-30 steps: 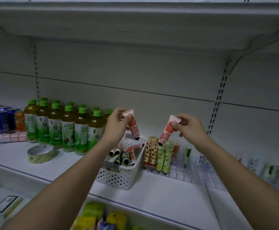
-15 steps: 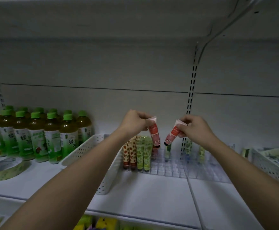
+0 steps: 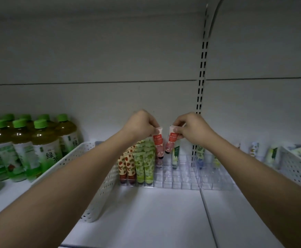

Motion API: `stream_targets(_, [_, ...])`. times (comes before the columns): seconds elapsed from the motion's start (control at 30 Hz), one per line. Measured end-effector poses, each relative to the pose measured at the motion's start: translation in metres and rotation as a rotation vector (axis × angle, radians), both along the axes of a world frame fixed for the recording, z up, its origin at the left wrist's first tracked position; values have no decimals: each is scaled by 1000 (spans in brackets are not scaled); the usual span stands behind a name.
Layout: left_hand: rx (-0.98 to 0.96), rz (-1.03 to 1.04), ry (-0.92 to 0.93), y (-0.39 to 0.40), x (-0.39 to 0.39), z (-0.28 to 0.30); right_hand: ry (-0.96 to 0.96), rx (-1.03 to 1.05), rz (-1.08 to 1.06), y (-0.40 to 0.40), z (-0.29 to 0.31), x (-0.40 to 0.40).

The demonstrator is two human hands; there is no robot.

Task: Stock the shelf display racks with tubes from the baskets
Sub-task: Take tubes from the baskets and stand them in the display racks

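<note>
Placing step: left hand & right hand each pinch a pink tube over clear rack — next, lower caps into empty cells right of green tubes.

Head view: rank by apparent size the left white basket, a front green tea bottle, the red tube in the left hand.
1. left white basket
2. front green tea bottle
3. red tube pinched by the left hand

The bottle sits nearer the camera than the tube, but it looks clearly larger.
</note>
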State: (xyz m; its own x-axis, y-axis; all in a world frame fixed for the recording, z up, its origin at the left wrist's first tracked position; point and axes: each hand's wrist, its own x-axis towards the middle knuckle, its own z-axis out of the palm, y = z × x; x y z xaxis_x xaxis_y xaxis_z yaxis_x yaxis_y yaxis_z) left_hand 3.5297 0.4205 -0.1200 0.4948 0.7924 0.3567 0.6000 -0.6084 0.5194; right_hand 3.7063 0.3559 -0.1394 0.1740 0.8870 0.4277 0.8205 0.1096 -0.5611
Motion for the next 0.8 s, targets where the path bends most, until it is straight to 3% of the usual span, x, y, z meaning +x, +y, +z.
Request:
stream_targets(0.5, [53, 14, 211, 24, 16, -17, -306, -208, 23, 40, -20, -5])
stream_targets(0.8, [99, -6, 267, 29, 26, -23, -361, -235, -70, 41, -35, -12])
